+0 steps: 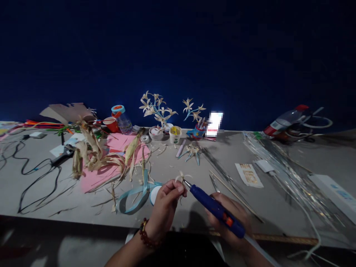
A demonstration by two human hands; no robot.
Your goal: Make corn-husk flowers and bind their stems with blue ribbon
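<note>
Between the thumb and fingers of my left hand (169,198) is a small pale flower (180,177), apparently made of corn husk. My right hand (229,213) is wrapped round a blue hot glue gun (211,204) with an orange switch. Its metal nozzle reaches the flower; whether it touches cannot be told. A roll of light blue ribbon or tape (155,193) lies beside my left hand, partly hidden by it. Finished-looking husk flowers on blue stems (157,107) stand in a cup beyond. More small flowers with blue stems (193,151) lie on the table.
Dried corn husks (94,155) lie on pink paper (93,178) at the left, near black cables (20,185). Wire bundles (292,178), a plastic bottle (286,120) and a white packet (249,175) are at the right. A lit phone (214,124) stands at the back.
</note>
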